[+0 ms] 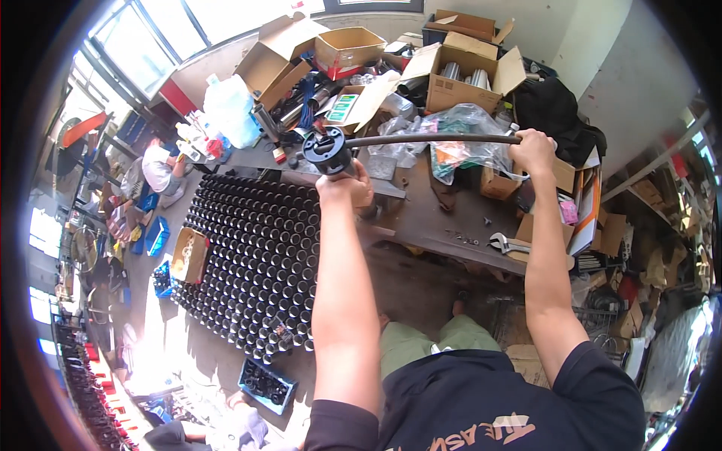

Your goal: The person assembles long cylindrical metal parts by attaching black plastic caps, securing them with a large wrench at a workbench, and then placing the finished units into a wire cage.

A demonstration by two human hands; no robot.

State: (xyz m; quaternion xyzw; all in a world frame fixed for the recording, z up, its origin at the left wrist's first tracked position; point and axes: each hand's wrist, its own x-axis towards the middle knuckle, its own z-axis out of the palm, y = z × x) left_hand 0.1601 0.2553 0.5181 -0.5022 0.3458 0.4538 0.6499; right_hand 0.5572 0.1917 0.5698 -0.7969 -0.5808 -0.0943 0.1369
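Left hand (344, 184) is wrapped tight round the black end cap (326, 150), right hand (532, 149) fisted on the dark tube (429, 139), centre frame. Probably best keeping both grips firm and the tube level above the workbench (444, 225).

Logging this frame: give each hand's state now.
Left hand: closed around the black tube near its round end cap.
Right hand: closed on the tube's other end.
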